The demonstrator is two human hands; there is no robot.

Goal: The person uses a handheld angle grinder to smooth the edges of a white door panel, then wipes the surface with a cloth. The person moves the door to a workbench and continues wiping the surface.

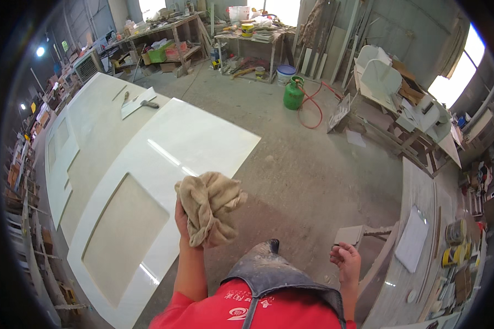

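Note:
My left hand (182, 222) is closed round a bunched beige cloth (211, 205), held up beside the near right edge of a glossy white panel (206, 131). The cloth covers most of its fingers. My right hand (346, 262) hangs in the air on the other side of my body, fingers curled in. Whether anything small is between those fingers, I cannot make out. Behind it is a pale block (349, 234). The white panel has a large cut-out (126, 236) with a beige surface showing through. Farther along the table lie a scraper (149, 104) and a white triangular piece (134, 107).
A green gas cylinder (294, 93) with a red hose (311, 118) stands on the floor ahead. At my right, a bench (417, 192) carries a white slab (411, 241) and several tins (454, 256). Cluttered workbenches (252, 37) line the back wall.

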